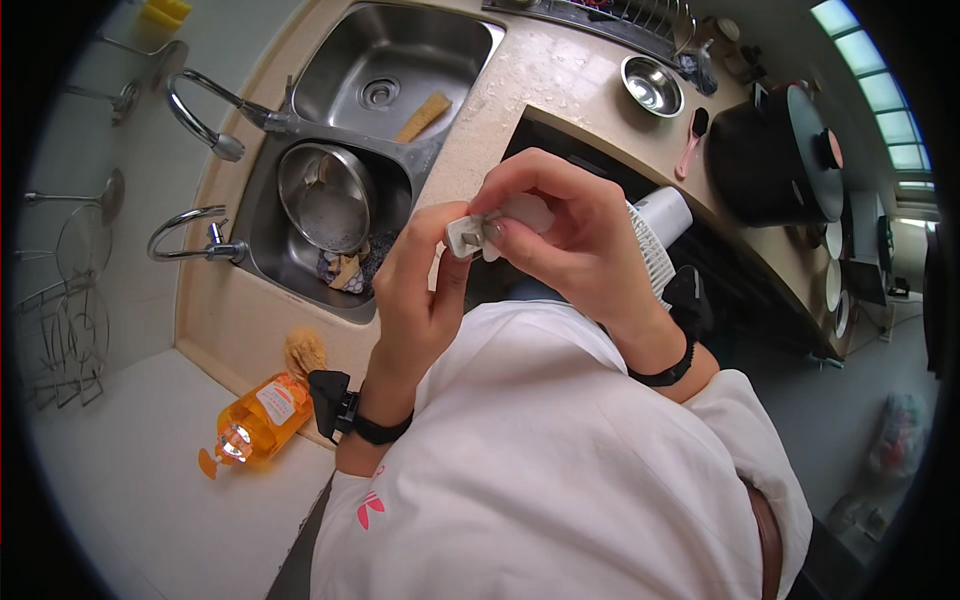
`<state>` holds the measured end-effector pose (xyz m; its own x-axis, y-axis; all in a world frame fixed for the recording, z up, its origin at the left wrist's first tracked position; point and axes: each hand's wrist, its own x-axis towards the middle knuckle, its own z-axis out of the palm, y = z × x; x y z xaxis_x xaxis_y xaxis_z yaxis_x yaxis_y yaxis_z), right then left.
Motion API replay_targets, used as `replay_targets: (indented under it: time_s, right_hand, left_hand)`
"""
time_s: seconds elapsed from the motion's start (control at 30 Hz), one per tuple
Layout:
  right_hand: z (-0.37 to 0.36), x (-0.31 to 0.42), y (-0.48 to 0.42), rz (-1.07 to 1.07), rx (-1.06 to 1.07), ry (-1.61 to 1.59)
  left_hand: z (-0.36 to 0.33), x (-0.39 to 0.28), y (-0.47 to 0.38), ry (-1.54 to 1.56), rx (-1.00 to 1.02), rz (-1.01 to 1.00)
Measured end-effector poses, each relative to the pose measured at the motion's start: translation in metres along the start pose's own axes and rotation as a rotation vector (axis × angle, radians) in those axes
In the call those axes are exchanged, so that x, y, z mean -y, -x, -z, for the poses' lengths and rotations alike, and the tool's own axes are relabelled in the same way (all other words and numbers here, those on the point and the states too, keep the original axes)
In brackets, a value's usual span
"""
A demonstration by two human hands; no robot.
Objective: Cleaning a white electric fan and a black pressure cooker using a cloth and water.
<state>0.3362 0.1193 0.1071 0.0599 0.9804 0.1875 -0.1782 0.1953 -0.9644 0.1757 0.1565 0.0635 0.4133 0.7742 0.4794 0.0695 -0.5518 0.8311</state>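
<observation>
In front of my chest, my left hand [418, 277] pinches a small white plastic piece [463, 237] with a short metal part on its face, possibly a plug. My right hand [574, 232] meets it from the other side. Its thumb and fingers hold a pale, rounded, translucent piece [529, 212] against the white one. Whether the two are joined cannot be made out, since my fingers cover the place where they meet. Both wrists wear black straps.
Left stands a double steel sink [337, 60] holding a steel bowl [322, 199], a cloth and a loofah [424, 117]. Two faucets [225, 146] rise beside it. An orange soap bottle [262, 420] is nearer. Right are a bowl [652, 86], a pink brush [691, 142] and a black pot [765, 161].
</observation>
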Motion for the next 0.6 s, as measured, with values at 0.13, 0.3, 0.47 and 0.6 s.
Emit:
replay_targets:
  time_s: [0.13, 0.3, 0.47, 0.6]
  right_hand:
    - [0.004, 0.002, -0.004, 0.048, 0.014, 0.352]
    - [0.009, -0.01, -0.012, 0.027, -0.198, 0.252]
    - [0.002, -0.004, 0.0, -0.003, -0.077, 0.028]
    - [-0.003, -0.008, 0.008, -0.001, 0.042, 0.084]
  left_hand:
    - [-0.001, 0.002, 0.004, 0.118, 0.06, 0.08]
    - [-0.007, 0.007, 0.008, 0.502, 0.053, 0.244]
    - [-0.008, 0.01, 0.01, 0.552, 0.023, 0.274]
    - [-0.013, 0.004, 0.013, 0.476, -0.109, 0.264]
